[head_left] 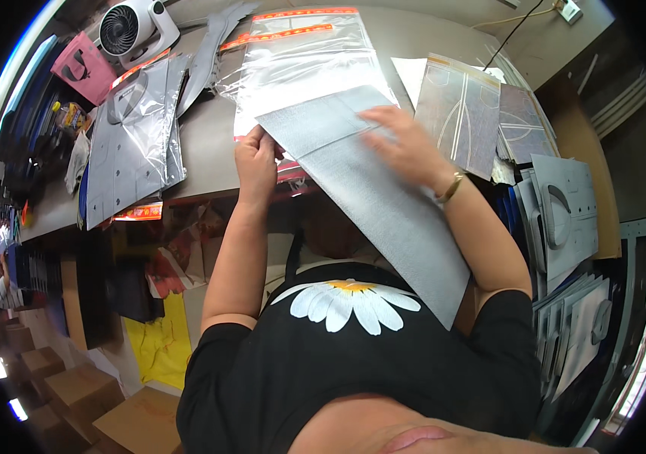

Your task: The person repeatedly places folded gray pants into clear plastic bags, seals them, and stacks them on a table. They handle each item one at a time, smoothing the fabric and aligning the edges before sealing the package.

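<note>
A long, flat grey fabric panel (383, 189) slants from the table edge down toward my body, with a crease across its far end. My left hand (257, 163) is closed on its left far corner, thumb on top. My right hand (406, 147), a little blurred, is over the panel's far right part with fingers stretched out; whether it presses on the surface I cannot tell. Beyond the panel lie clear plastic bags (308, 64) with red-orange strips, partly covered by it.
At the left are grey pieces in clear plastic (137, 136), a pink bag (82, 68) and a white fan (130, 30). Printed denim-look sheets (457, 113) lie at the right. Grey handled bags (569, 204) stand beside my right arm. Cardboard boxes (84, 390) sit low at the left.
</note>
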The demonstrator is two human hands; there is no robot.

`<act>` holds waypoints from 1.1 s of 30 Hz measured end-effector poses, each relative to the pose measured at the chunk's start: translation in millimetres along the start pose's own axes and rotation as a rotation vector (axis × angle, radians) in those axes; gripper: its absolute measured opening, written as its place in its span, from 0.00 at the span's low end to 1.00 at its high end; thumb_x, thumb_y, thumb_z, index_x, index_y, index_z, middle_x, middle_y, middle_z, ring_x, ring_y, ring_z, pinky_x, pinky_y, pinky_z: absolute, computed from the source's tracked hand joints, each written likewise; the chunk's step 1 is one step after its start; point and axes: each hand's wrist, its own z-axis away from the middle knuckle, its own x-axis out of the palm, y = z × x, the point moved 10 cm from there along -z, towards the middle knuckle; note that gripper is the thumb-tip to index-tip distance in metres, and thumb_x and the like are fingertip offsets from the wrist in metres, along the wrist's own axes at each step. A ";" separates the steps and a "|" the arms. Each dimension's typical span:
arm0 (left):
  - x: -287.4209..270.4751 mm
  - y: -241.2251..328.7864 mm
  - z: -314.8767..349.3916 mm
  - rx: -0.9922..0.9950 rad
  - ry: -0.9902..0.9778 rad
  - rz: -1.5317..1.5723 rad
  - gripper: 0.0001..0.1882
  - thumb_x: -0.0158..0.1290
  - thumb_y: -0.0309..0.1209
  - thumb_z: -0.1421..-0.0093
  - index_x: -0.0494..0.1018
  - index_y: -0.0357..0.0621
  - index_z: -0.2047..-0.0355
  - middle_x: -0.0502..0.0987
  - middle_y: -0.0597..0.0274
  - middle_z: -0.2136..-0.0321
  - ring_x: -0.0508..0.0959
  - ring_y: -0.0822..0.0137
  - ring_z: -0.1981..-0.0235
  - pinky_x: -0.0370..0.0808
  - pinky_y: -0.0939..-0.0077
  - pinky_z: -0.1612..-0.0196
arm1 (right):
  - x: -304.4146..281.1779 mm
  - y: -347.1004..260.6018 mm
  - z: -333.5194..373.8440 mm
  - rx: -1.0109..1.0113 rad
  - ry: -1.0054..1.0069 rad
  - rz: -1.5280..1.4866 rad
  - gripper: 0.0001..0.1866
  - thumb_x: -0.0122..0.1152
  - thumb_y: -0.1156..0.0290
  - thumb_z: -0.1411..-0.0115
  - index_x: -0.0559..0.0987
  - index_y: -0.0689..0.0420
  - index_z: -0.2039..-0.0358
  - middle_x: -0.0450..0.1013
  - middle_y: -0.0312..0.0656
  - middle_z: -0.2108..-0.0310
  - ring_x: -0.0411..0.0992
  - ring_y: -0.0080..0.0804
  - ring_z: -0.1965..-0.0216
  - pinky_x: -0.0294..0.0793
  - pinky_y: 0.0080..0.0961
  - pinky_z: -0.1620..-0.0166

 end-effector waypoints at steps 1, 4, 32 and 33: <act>5.1 4.5 2.2 -0.016 -0.016 0.038 0.11 0.44 0.27 0.35 0.75 0.35 0.59 0.74 0.67 0.79 0.70 0.79 0.78 0.67 0.86 0.75 | 16.2 -38.9 -1.6 -0.169 -0.033 -0.015 0.26 0.55 0.55 0.41 0.72 0.55 0.46 0.65 0.55 0.47 0.62 0.49 0.44 0.59 0.37 0.40; 9.4 21.5 9.0 -0.014 0.084 0.258 0.11 0.44 0.26 0.34 0.73 0.35 0.57 0.74 0.66 0.75 0.69 0.79 0.78 0.67 0.85 0.75 | 38.4 -105.7 -3.6 -0.253 -0.139 0.101 0.37 0.57 0.45 0.47 0.66 0.52 0.41 0.58 0.60 0.42 0.55 0.56 0.40 0.52 0.42 0.37; 24.0 0.6 32.5 -0.067 0.086 0.315 0.31 0.42 0.24 0.36 0.43 0.36 0.36 0.72 0.60 0.72 0.73 0.71 0.72 0.73 0.77 0.66 | 56.8 -107.0 -21.4 -0.195 0.123 0.439 0.21 0.57 0.74 0.53 0.73 0.63 0.55 0.70 0.47 0.51 0.71 0.38 0.54 0.78 0.26 0.63; 29.6 -8.3 36.1 -0.205 0.113 0.534 0.29 0.42 0.26 0.35 0.45 0.35 0.37 0.72 0.59 0.72 0.74 0.69 0.71 0.73 0.76 0.66 | 57.7 -102.5 -16.7 -0.187 0.107 0.446 0.21 0.58 0.74 0.53 0.73 0.63 0.56 0.70 0.49 0.52 0.71 0.38 0.54 0.78 0.26 0.62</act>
